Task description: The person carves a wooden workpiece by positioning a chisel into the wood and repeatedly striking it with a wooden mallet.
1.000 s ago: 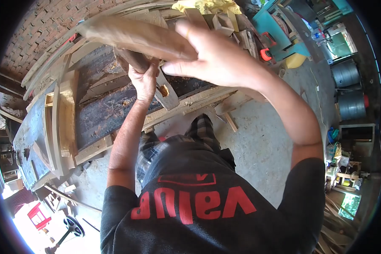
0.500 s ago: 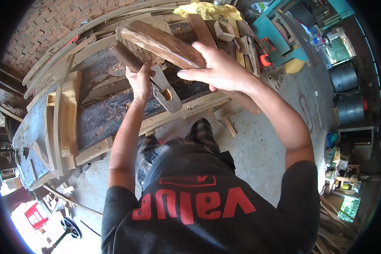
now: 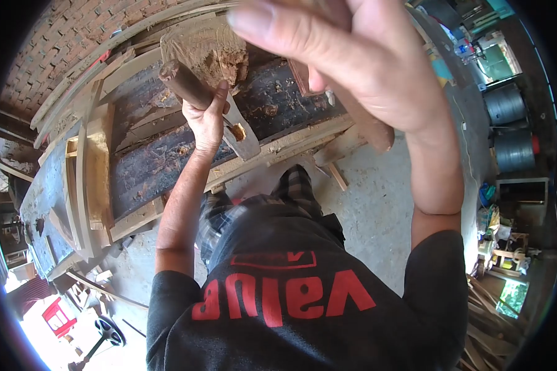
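Left hand (image 3: 209,120), upper centre of the frame, clenched around the dark round handle (image 3: 185,86) of a wooden tool whose flat head (image 3: 240,135) carries a square mortise and points toward the lower right. Right hand (image 3: 359,59), raised close to the camera at upper right and blurred, grasps a long brown piece of wood (image 3: 370,127); only its lower end shows below the wrist, and how firmly the fingers close on it cannot be told. Just above the left hand a pale, rough-hewn block (image 3: 207,52) rests on the bench, its face torn and fibrous.

To work well here – a judgement – the tool should be kept steady at the handle, the raised piece brought down square over the block, and the left thumb held clear of the mortised head.

The surface is a dark, stained workbench (image 3: 161,164) crossed by pale curved slats (image 3: 93,161) at left. Behind it, upper left, a brick wall (image 3: 56,43); below, a grey concrete floor (image 3: 384,210) with offcuts – two blue-grey drums (image 3: 507,130) stand at the right edge
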Demonstrator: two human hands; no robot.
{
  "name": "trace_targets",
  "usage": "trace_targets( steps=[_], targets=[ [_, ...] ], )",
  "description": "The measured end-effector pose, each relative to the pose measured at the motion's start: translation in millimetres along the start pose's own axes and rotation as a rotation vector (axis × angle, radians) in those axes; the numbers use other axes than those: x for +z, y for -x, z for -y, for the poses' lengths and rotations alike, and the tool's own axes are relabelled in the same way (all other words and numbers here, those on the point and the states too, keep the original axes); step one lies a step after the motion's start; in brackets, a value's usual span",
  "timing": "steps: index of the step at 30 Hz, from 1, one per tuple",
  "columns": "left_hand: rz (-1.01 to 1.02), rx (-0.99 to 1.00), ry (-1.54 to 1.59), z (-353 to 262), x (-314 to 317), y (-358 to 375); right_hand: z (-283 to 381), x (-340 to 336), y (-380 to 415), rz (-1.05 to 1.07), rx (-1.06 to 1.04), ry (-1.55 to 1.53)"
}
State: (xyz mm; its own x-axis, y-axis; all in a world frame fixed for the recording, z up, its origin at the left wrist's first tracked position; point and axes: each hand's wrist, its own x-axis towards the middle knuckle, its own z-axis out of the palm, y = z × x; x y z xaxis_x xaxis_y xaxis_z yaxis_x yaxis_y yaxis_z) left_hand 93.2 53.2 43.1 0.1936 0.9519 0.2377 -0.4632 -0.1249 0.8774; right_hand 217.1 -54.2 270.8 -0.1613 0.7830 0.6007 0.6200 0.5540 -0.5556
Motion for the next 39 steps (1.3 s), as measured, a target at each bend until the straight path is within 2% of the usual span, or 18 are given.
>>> trace_targets(
  steps=[6,7,8,9,12,15,18,20,21,22,26,28,30,32,33,34,36,39],
  targets=[
    [-0.003,0.042,0.001,7,2,3,0,12,-20,-0.014,-0.292,-0.055],
    [0.003,0.062,0.002,7,2,4,-1,24,-7,-0.006,-0.168,-0.059],
    [0.072,0.125,-0.042,12,-6,3,-2,22,5,0.162,0.021,0.253],
    [0.060,0.157,-0.077,20,-7,1,-1,22,11,0.471,0.465,0.361],
    [0.026,0.154,-0.020,8,8,1,-10,13,17,0.469,0.527,0.259],
    [0.052,0.166,-0.111,18,4,5,4,2,5,0.232,0.104,0.246],
    [0.013,0.055,-0.066,13,4,3,-3,5,-6,0.034,-0.091,0.047],
    [-0.019,0.051,-0.021,11,5,1,-17,16,3,-0.001,-0.105,0.189],
    [-0.022,0.058,-0.021,10,4,1,-27,13,17,0.308,0.232,0.314],
    [-0.042,0.048,-0.010,10,2,0,-17,11,13,0.518,0.668,0.105],
    [-0.033,0.019,-0.106,12,-3,-8,-14,-5,-3,0.498,0.576,0.264],
    [-0.066,0.022,-0.085,15,1,-11,0,-12,-16,0.295,0.298,0.187],
    [-0.040,0.012,-0.062,15,4,-17,37,-31,-34,0.281,0.389,-0.238],
    [-0.036,-0.003,-0.054,11,7,-20,-13,-1,-15,0.170,0.246,0.068],
    [-0.043,0.004,-0.029,13,7,-22,-23,8,-5,0.239,0.322,0.181],
    [-0.051,0.016,-0.003,14,8,-24,-29,13,-1,0.485,0.629,0.277],
    [-0.065,-0.004,-0.021,17,-1,-31,-34,12,2,0.499,0.736,0.300],
    [-0.071,-0.001,-0.064,13,6,-27,-24,-4,-11,0.375,0.539,0.230]
  ],
)
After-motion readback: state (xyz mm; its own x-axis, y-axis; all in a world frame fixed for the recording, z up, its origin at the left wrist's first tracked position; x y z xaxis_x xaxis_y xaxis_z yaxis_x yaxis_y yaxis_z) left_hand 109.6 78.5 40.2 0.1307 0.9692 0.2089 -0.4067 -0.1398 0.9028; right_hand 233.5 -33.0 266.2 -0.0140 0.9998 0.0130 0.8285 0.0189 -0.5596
